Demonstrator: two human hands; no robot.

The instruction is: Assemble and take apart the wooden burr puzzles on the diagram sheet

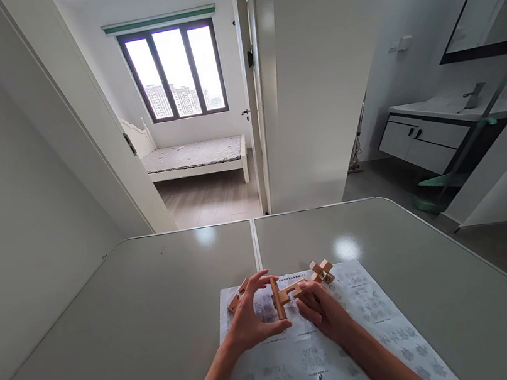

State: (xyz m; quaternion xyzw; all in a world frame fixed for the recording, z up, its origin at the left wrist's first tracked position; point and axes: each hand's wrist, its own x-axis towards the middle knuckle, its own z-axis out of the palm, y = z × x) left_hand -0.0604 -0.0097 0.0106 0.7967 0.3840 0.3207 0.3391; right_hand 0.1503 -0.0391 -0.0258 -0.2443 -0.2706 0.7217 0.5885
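My left hand (250,317) spans an upright wooden puzzle piece (278,299) between thumb and fingertips, one at each end. A second, notched wooden puzzle piece (292,291) lies crosswise against it, pinched at its right end by my right hand (321,308). The two pieces touch and form a sideways T. Behind my left hand, another notched wooden piece (235,302) rests partly hidden. Just beyond my right hand sits an assembled cross-shaped wooden puzzle (322,272). Under everything is a printed sheet (318,367) with small drawings.
The grey table (160,331) has a seam (256,247) running away from me and a pale raised edge. Past its far side a doorway shows a bed (200,154) below a window (176,71). To the right stand a washbasin cabinet (426,135) and a mirror (487,2).
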